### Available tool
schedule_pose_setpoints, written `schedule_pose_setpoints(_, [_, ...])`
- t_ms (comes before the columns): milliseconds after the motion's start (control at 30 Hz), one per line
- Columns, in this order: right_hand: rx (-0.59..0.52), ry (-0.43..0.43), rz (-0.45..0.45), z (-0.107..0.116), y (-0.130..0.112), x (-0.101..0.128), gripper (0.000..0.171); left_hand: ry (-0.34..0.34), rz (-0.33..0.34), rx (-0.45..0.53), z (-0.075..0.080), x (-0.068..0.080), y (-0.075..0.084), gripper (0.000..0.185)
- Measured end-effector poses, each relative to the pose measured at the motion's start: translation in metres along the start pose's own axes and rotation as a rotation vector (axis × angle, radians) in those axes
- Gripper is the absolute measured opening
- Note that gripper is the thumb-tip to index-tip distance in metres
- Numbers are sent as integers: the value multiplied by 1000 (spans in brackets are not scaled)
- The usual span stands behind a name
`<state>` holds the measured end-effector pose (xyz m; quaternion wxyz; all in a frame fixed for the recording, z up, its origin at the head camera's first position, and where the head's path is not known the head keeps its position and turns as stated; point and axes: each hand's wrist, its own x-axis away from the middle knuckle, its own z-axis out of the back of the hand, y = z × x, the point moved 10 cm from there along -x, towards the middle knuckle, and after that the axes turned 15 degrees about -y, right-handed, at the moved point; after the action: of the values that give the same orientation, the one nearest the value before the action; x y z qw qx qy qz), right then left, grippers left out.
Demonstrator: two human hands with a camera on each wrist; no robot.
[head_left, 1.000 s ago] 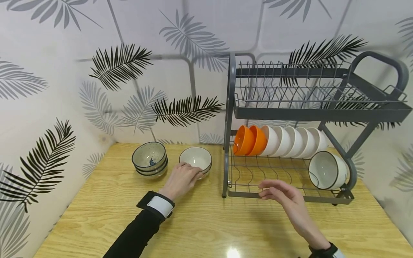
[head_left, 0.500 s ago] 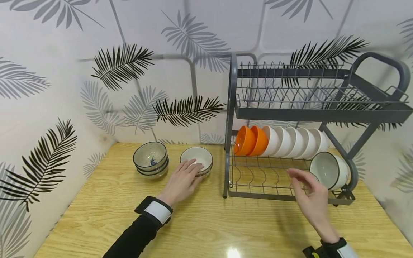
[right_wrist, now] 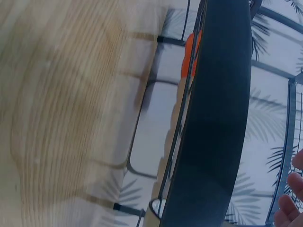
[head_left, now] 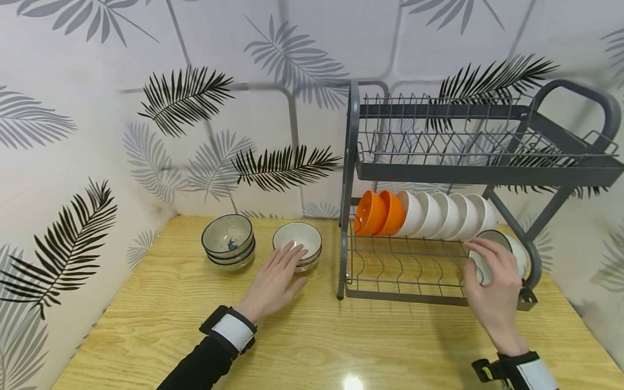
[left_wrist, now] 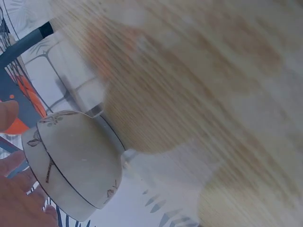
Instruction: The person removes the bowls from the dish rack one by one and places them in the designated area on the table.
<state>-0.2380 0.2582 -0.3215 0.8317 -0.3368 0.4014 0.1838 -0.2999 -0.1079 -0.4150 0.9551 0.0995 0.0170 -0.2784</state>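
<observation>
White rimmed bowl (head_left: 502,259), lower right, rack (head_left: 439,295): my right hand (head_left: 492,290) now closes around it; left hand (head_left: 275,279), fingers straight, leaves table bowl (head_left: 297,241).

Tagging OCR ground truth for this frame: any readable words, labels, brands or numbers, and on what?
None readable in any view.
White bowl with dark rim beside the left hand: painted sprigs only, no lettering.
Grey two-tier metal dish rack, bowl under the right hand: no markings visible.
Leaf-patterned wall: print only.
</observation>
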Motion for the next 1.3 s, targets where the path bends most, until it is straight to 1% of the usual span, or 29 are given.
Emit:
schedule_pose_setpoints(167, [68,-8,-38,5,15,-2,24,13,11,56,2,6,0,62])
schedule_pose_setpoints(433, [148,-85,-80,3,30,-3,30,55,13,140,7,17,3,61])
schedule_pose_setpoints(667, [238,-156,-100,-2,40,-7,35,38,7,205,4,24,8,62])
schedule_pose_setpoints(800, [309,-197,-114,-5,47,-9,38,36,7,216,3,27,9,61])
schedule_pose_setpoints(1000, [412,-230,-136,-7,55,-12,42,44,-4,211,3,30,10,62])
schedule_pose_setpoints(1167, [448,-255,-144,-9,59,-14,44,43,-6,208,3,30,10,62])
schedule_pose_setpoints(1300, [456,-252,-136,-8,63,-16,47,38,-11,205,3,30,11,62])
